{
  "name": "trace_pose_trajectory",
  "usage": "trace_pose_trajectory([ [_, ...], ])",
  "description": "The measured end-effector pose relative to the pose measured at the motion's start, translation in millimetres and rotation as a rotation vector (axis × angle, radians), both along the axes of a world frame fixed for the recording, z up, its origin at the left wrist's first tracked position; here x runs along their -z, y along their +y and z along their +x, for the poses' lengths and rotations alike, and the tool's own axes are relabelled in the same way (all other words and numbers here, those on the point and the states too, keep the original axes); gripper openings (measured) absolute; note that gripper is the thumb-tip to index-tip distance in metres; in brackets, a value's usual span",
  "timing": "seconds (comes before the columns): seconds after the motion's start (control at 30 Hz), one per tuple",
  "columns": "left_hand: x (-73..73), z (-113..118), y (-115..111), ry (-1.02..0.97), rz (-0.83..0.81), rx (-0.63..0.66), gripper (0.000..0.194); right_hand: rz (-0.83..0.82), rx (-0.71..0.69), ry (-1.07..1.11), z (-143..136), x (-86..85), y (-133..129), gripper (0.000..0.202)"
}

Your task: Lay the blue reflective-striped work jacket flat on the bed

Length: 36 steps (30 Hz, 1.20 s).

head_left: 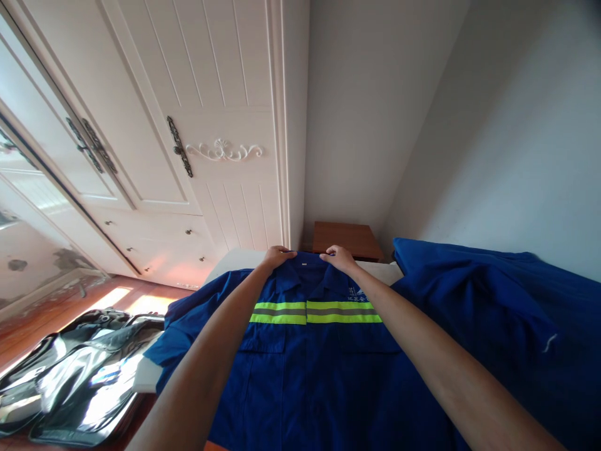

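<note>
A blue work jacket [305, 369] with a yellow-green and grey reflective stripe across the chest lies spread out, front side up, its collar away from me. My left hand [278, 255] is closed on the left end of the collar, thumb and fingers pinching the cloth. At the collar's right end, my right hand [340, 257] pinches the fabric in the same way. A small white label shows inside the neck between the two hands. White lettering on the chest is partly covered by my right forearm.
More blue cloth [469, 300] lies to the right by the wall. A brown wooden bedside table [347, 239] stands beyond the collar. White wardrobe doors [154, 106] rise at the left. An open suitcase [84, 376] with things inside lies on the floor at lower left.
</note>
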<state>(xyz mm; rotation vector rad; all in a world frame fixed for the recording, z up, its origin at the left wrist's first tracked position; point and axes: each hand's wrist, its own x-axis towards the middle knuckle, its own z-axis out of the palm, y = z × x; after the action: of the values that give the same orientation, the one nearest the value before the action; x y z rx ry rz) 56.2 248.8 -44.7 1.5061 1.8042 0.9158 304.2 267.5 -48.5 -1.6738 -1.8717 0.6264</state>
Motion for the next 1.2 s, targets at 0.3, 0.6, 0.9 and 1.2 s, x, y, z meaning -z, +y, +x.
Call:
trace_pose_trajectory([
  [0.3,-7.2,1.2,-13.9,0.397,0.152,-0.020,0.021,-0.006,0.126,-0.131,-6.0,-0.4,2.7,0.008],
  [0.6,-13.5,4.4,-26.0,0.605,0.132,0.013,0.031,0.006,0.079,-0.194,-12.3,-9.9,-0.7,0.032],
  [0.9,-21.8,-1.3,-4.2,0.418,0.092,-0.051,0.033,0.115,-0.090,-0.178,-27.2,-30.0,-18.6,0.029],
  [1.2,0.6,-40.1,-1.2,0.011,0.022,-0.037,0.037,-0.093,-0.230,0.092,-112.2,-16.0,-30.8,0.021],
])
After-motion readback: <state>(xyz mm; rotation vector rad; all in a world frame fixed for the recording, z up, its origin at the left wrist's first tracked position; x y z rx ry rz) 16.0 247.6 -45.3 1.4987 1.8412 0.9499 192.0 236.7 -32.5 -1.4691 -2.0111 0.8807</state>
